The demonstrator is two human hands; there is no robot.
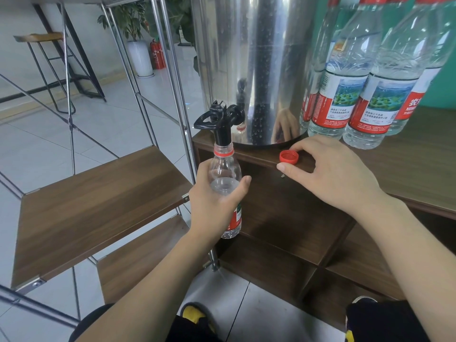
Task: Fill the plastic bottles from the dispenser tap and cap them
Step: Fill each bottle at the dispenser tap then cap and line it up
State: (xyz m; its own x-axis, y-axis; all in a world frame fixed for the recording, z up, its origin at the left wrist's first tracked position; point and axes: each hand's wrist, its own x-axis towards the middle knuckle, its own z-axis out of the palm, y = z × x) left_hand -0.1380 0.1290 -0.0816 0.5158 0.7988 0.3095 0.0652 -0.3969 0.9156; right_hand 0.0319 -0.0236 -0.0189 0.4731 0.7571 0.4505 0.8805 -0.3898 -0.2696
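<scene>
My left hand [217,201] grips a clear plastic bottle [225,169] upright, its open mouth right under the black tap [219,119] of the steel dispenser [259,58]. The bottle holds water in its lower part. A red cap [288,157] lies on the wooden cabinet top [407,174] near the front edge. My right hand [330,174] rests on that edge beside the cap, thumb below it and fingers curved behind it. I cannot tell whether the fingers touch the cap.
Several capped, filled bottles [355,90] with red and white labels stand to the right of the dispenser. A metal-framed rack with wooden shelves [98,206] stands to the left. Open cabinet compartments [296,230] lie below the top.
</scene>
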